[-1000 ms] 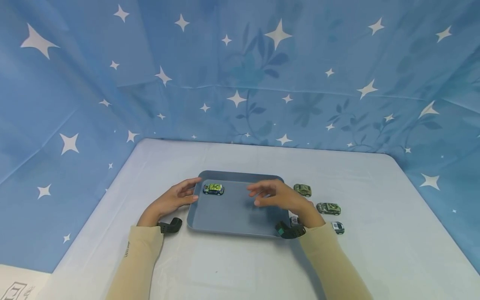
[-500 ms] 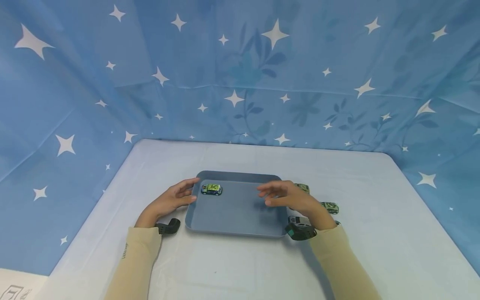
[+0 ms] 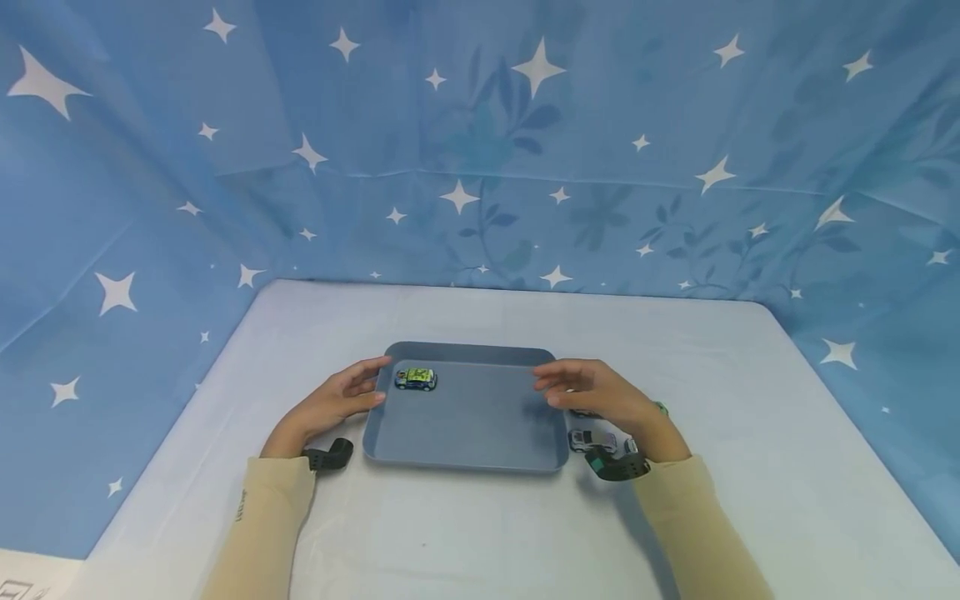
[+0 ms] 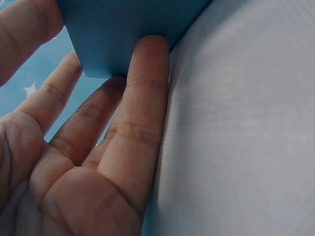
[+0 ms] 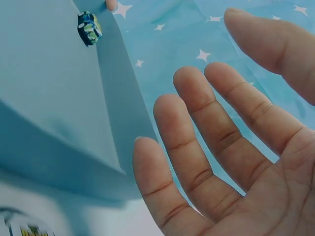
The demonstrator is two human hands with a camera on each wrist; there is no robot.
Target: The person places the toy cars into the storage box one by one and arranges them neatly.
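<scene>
The tray (image 3: 465, 425) looks like smooth, matt plastic; the toy car (image 3: 416, 379) has a glossy printed finish. The worktop (image 3: 450, 525) wears a finely textured cover, the curtain (image 3: 615, 92) is creased cloth, the sleeves (image 3: 262, 517) matt fabric.

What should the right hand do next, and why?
Perhaps the right hand should reach down to the silver car: the hand hovers holding nothing, that car lies just outside the tray, and the yellow-green car sits inside.

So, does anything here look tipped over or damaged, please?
Nothing stands out. The yellow-green car stands on its wheels inside the tray; the silver car appears upright outside it. The right hand partly hides other cars.
</scene>
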